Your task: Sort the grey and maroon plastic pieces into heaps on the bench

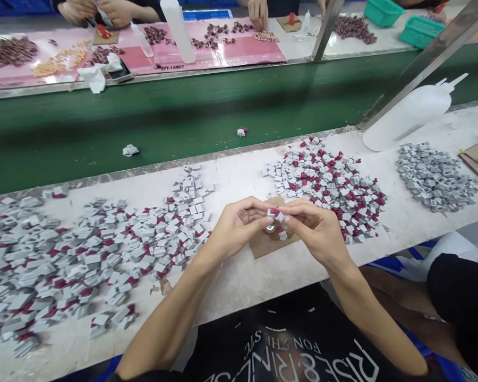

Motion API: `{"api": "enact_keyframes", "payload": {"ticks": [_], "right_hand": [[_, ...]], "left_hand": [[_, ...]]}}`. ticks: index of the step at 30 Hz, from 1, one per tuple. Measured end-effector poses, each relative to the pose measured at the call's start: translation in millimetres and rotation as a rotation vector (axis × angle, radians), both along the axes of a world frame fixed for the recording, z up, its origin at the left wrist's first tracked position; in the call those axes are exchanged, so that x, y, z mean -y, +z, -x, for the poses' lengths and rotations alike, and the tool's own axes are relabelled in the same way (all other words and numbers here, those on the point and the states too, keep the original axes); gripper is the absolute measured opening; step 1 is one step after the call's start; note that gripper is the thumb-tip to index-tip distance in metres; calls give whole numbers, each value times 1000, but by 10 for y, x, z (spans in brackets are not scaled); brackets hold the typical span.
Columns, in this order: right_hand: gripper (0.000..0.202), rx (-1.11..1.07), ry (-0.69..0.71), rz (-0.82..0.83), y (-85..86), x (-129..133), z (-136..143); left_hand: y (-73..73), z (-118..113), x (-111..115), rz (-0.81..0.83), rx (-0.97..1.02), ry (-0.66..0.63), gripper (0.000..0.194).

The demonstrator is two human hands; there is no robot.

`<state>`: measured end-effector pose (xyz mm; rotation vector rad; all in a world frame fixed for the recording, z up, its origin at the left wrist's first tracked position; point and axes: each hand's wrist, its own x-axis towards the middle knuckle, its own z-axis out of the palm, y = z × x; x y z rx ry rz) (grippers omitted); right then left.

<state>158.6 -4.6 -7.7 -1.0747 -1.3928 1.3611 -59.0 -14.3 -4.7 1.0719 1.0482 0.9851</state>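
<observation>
Between the fingertips of my left hand point(241, 223) and my right hand point(313, 225) is a small grey and dark red plastic piece point(276, 214). Both hands pinch it, one from each side, above a square of brown cardboard point(258, 248). Under the fingers a small round metallic cap point(270, 228) sits on the cardboard, with a loose grey piece point(282, 235) beside it. Beyond my right hand spreads a heap of grey and dark red pieces point(326, 180). A wider heap of similar pieces point(103, 254) lies left of my left hand.
A pile of plain grey pieces point(434, 178) and a leaning white bottle point(406, 116) are at the right. A slanted metal post point(422, 66) stands near the bottle. Past the green conveyor belt point(175, 116), co-workers' hands point(258, 13) work at another table. Someone sits close at my right.
</observation>
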Motion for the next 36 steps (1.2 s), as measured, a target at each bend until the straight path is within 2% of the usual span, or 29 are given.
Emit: {"api": "enact_keyframes", "payload": {"ticks": [3, 6, 8, 10, 12, 14, 15, 16, 19, 22, 25, 28, 31, 34, 36], "right_hand": [[12, -28, 38, -14, -2, -58, 38], [12, -31, 133, -4, 8, -240, 116], [13, 35, 250, 4, 20, -476, 208], [17, 144, 324, -18, 31, -814, 367], [25, 295, 279, -82, 28, -1215, 623], [35, 519, 152, -162, 0, -1609, 971], [38, 649, 119, -174, -24, -1781, 1166], [42, 683, 112, -173, -53, -1928, 1363], [39, 711, 127, -152, -164, -2208, 1864], [22, 681, 127, -137, -275, -2320, 2072], [19, 576, 104, -146, -349, -2371, 1949], [15, 421, 84, -134, -355, -2360, 1629], [24, 271, 80, -111, -292, -2224, 1282], [36, 74, 75, -65, -184, -1961, 1004], [44, -116, 76, 3, -106, -1747, 863]], "left_hand": [[22, 52, -33, -28, -17, 2, 25], [44, 177, -128, -76, -76, 1, 22], [56, 316, -215, -100, -141, 5, 21], [63, 494, -313, -109, -212, 80, 22], [51, 690, -422, -102, -274, 242, 27], [12, 873, -548, -84, -325, 401, 33], [-16, 949, -620, -69, -364, 456, 34], [-49, 1013, -698, -55, -417, 496, 33], [-150, 1126, -970, -31, -583, 582, 22], [-217, 1163, -1266, -14, -674, 629, 15], [-235, 1166, -1554, 18, -749, 639, 12], [-225, 1135, -1812, 30, -815, 621, 16], [-200, 1060, -1993, 44, -867, 574, 19], [-136, 945, -1992, 26, -927, 563, 20], [-63, 846, -1849, -34, -960, 573, 24]]}}
